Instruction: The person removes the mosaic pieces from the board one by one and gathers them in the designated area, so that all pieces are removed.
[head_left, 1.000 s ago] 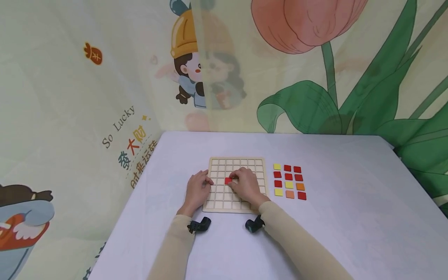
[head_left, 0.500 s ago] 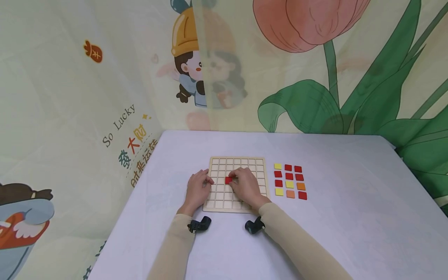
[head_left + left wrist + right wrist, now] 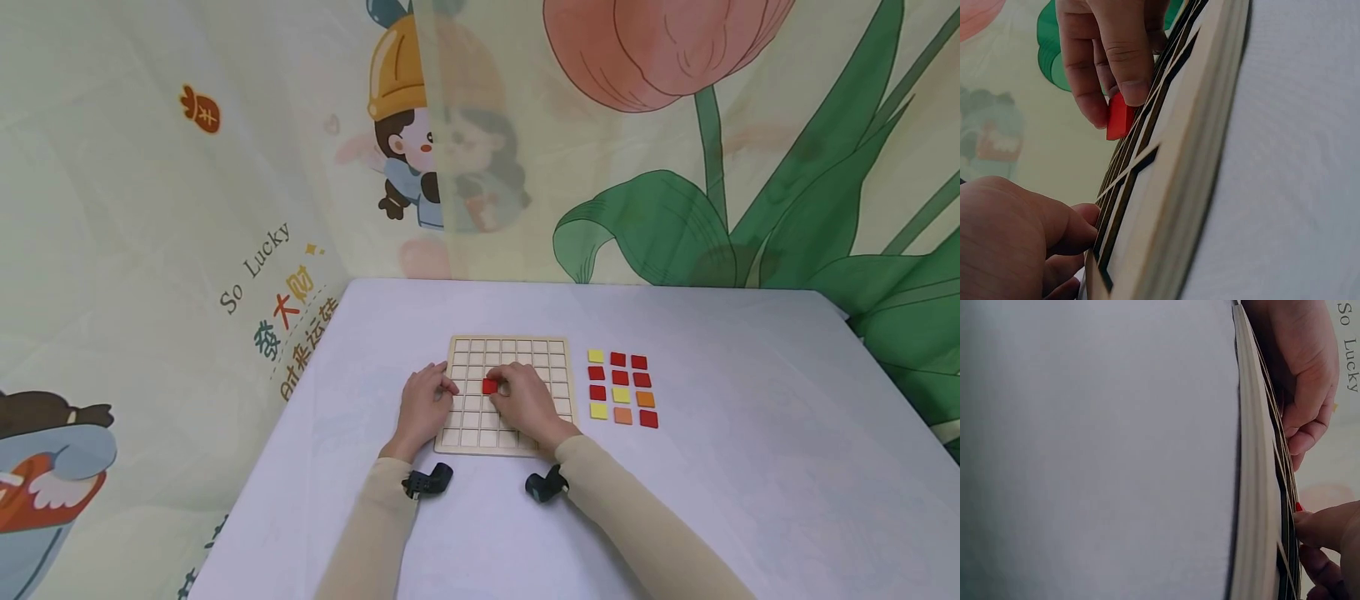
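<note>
A pale wooden grid board (image 3: 504, 451) lies on the white table, its square cells bounded by thin raised lines. Over its middle my right hand (image 3: 527, 398) pinches a red square tile (image 3: 489, 387) between thumb and finger. In the left wrist view the red tile (image 3: 1119, 117) sits between the fingertips, close to the grid; whether it touches the board is hard to tell. My left hand (image 3: 425, 408) rests at the board's left edge, fingers loosely bent, fingertips touching the frame and nearest cells. The right wrist view shows only a sliver of red beside the right thumb.
Right of the board, several red, yellow and orange tiles (image 3: 619, 377) lie in rows. The white table (image 3: 750, 467) extends around the board. A printed curtain (image 3: 480, 167) hangs behind and to the left. Each wrist wears a small black camera (image 3: 431, 481).
The right fingertips have shifted slightly around the red tile, so more of it shows. The left hand and the board have stayed in place.
</note>
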`<state>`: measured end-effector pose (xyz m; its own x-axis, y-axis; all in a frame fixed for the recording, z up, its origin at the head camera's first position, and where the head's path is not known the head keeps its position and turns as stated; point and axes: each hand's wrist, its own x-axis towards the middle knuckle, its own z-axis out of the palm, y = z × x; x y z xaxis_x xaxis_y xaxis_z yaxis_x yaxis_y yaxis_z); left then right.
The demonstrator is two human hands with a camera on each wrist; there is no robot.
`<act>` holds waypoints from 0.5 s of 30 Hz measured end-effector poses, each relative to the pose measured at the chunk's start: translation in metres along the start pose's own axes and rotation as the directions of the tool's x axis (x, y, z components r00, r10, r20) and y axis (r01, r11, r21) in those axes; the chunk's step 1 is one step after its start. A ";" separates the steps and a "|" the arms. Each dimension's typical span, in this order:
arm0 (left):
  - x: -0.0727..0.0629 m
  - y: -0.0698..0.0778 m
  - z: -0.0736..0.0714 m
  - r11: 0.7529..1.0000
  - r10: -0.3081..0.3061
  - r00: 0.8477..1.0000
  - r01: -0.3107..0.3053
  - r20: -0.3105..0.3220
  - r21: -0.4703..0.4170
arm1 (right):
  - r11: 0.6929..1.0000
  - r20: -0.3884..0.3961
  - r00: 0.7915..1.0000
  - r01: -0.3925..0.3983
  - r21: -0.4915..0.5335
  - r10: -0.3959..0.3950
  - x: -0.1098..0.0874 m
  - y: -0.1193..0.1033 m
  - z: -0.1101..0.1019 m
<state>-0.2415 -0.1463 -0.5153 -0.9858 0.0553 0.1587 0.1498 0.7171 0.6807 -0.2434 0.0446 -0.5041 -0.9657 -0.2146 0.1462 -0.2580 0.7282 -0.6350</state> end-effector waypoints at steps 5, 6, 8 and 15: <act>0.000 0.000 0.000 1.000 0.003 1.000 -0.003 0.002 -0.004 | 1.000 0.003 1.000 0.000 -0.004 0.000 0.000 0.000 0.002; 0.000 0.000 0.000 1.000 0.003 1.000 -0.003 0.003 -0.003 | 1.000 0.002 1.000 -0.001 -0.004 0.001 0.000 0.000 0.002; 0.000 0.000 0.000 1.000 0.001 1.000 -0.001 0.004 -0.004 | 1.000 0.002 1.000 -0.003 0.007 0.003 0.000 0.000 0.002; 0.000 -0.001 0.000 1.000 0.005 1.000 -0.005 0.000 -0.002 | 0.999 -0.033 0.999 -0.009 0.042 0.011 -0.002 0.003 -0.001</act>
<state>-0.2415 -0.1470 -0.5160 -0.9850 0.0592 0.1618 0.1549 0.7151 0.6816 -0.2425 0.0480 -0.5055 -0.9689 -0.1855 0.1641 -0.2475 0.7024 -0.6674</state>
